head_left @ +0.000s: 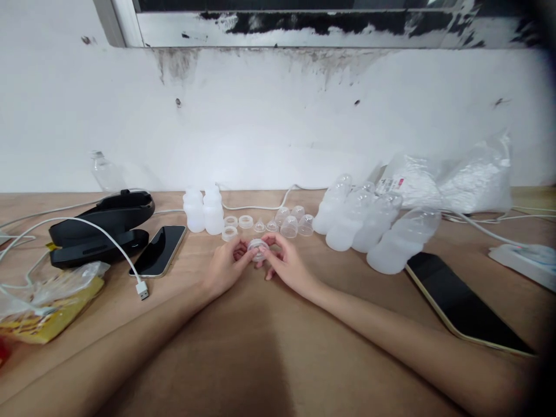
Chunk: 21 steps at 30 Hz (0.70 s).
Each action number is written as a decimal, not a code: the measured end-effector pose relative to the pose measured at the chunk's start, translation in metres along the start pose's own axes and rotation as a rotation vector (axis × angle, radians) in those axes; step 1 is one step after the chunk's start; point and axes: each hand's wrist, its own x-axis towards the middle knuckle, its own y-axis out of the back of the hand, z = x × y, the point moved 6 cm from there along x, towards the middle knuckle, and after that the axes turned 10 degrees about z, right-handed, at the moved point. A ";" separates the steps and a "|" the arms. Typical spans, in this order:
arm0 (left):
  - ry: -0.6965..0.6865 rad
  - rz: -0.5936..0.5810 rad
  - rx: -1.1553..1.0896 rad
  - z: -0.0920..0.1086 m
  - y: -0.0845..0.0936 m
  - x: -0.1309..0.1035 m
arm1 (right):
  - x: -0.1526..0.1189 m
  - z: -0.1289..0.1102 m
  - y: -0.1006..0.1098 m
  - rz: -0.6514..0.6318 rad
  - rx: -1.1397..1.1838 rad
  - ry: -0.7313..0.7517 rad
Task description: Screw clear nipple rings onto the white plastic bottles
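Note:
My left hand (226,263) and my right hand (290,263) meet at the middle of the table, fingers closed around a clear-white baby bottle collar ring (258,245). Both thumbs press on it from the near side; whether a teat sits inside it I cannot tell. Just beyond my fingers lie three loose collar rings (245,221) and two clear teats (259,226). Several transparent dome caps (289,226) stand to their right. Two frosted bottles (213,211) without tops stand upright at the back left of the rings.
Several capped bottles (402,243) stand right of the caps. Farther out are a phone (464,301), white-filled plastic bags (473,179) and a power strip (527,260). Leftward are another phone (160,252), a black headset-like device (102,229), a USB cable (142,289) and a yellow packet (56,315).

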 end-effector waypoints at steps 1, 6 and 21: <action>-0.005 -0.002 -0.037 0.001 0.000 -0.001 | 0.000 -0.001 0.001 0.009 -0.004 0.012; -0.060 0.011 0.052 0.009 0.001 -0.004 | -0.007 -0.011 -0.001 0.010 -0.143 0.071; 0.069 -0.136 -0.224 -0.004 -0.001 -0.002 | -0.001 -0.001 -0.002 -0.070 0.043 -0.003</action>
